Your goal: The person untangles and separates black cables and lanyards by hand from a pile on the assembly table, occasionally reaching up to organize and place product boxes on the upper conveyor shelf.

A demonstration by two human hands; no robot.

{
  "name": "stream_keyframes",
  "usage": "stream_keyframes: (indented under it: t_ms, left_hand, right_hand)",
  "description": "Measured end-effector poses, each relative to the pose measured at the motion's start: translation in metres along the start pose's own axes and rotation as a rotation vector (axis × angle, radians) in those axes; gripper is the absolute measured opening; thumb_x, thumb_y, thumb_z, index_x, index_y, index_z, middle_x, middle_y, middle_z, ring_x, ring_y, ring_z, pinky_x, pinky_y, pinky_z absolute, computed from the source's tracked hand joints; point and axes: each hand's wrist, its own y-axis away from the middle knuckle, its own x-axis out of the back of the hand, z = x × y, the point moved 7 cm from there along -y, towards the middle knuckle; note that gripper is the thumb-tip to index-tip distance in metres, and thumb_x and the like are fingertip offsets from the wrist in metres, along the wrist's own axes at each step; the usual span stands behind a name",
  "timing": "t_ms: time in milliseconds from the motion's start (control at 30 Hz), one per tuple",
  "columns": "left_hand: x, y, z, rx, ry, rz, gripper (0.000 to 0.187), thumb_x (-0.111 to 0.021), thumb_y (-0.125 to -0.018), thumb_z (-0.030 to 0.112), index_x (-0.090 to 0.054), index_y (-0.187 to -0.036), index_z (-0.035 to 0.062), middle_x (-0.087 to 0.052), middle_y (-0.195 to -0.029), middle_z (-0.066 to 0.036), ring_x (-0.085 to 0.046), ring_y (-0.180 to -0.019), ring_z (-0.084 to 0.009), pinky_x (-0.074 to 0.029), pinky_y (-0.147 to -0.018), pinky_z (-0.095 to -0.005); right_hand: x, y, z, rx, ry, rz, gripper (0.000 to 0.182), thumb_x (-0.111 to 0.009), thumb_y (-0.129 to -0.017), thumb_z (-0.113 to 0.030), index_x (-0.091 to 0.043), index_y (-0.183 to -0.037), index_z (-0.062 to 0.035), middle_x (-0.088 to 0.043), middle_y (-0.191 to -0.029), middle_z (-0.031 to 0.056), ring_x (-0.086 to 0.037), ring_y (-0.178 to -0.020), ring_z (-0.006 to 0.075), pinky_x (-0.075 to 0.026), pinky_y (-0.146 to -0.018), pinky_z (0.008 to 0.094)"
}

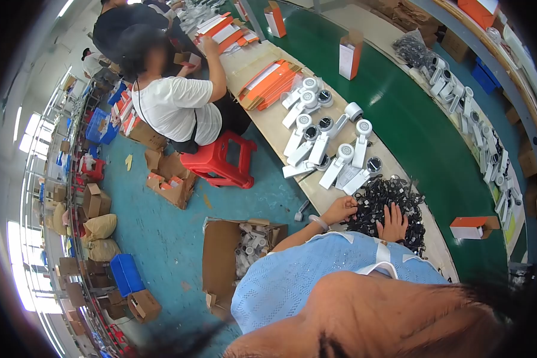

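Note:
A heap of short black cables (370,206) with metal-looking plugs lies on the near end of the pale bench (316,194). At the heap's left edge is my left hand (340,210), with a pale bracelet on its wrist. Its fingers are curled and pinch what looks like a black cable. My right hand (392,225) lies on the heap, palm down, fingers stretched out and apart. Just beyond the cables, several white handheld fans (343,156) with round heads lie loosely together on the bench.
A green conveyor belt (400,119) runs behind the bench, carrying orange-and-white boxes (350,56). Farther along, a co-worker in a white shirt (173,98) sits on a red stool (224,161) near flat orange cartons (268,83). An open cardboard box (221,250) with white parts stands at my left.

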Motion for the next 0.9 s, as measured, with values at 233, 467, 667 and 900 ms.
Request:
stream_keyframes:
  t_ms: [233,467,667,900]
  left_hand:
    - [0.002,-0.003,-0.002,0.009,0.038,0.012,0.010,-0.060,-0.087,0.005,-0.052,-0.093,0.0048,-0.061,-0.075,-0.002,-0.065,-0.064,-0.0108,-0.046,-0.045,-0.0206]
    - [0.004,-0.003,-0.001,0.017,-0.012,0.020,0.010,-0.061,-0.087,0.006,-0.053,-0.094,0.0041,-0.062,-0.077,-0.003,-0.066,-0.065,-0.0125,-0.048,-0.045,-0.0213]
    - [0.007,-0.006,0.000,0.045,0.021,0.010,0.010,-0.061,-0.086,0.005,-0.053,-0.093,0.0033,-0.062,-0.074,-0.003,-0.067,-0.062,-0.0142,-0.051,-0.044,-0.0231]
    - [0.006,-0.005,-0.001,0.039,0.016,0.018,0.012,-0.062,-0.085,0.005,-0.053,-0.092,0.0031,-0.062,-0.075,-0.004,-0.068,-0.062,-0.0157,-0.051,-0.044,-0.0239]
  right_hand:
    - [0.007,0.000,-0.003,0.000,-0.017,-0.002,0.064,-0.050,-0.088,-0.040,-0.034,-0.143,-0.0098,-0.027,-0.150,0.0159,-0.022,-0.139,0.0308,-0.016,-0.108,0.0535]
    - [0.009,0.002,-0.003,-0.009,-0.052,0.000,0.065,-0.053,-0.087,-0.038,-0.035,-0.142,-0.0093,-0.027,-0.149,0.0168,-0.023,-0.138,0.0314,-0.018,-0.107,0.0542]
    - [0.001,0.000,0.000,-0.009,-0.038,-0.008,0.064,-0.050,-0.088,-0.040,-0.034,-0.142,-0.0092,-0.026,-0.151,0.0167,-0.023,-0.138,0.0318,-0.019,-0.106,0.0553]
    - [-0.005,-0.002,0.002,-0.003,-0.002,-0.010,0.063,-0.048,-0.089,-0.041,-0.035,-0.142,-0.0098,-0.026,-0.150,0.0168,-0.024,-0.138,0.0316,-0.019,-0.105,0.0556]
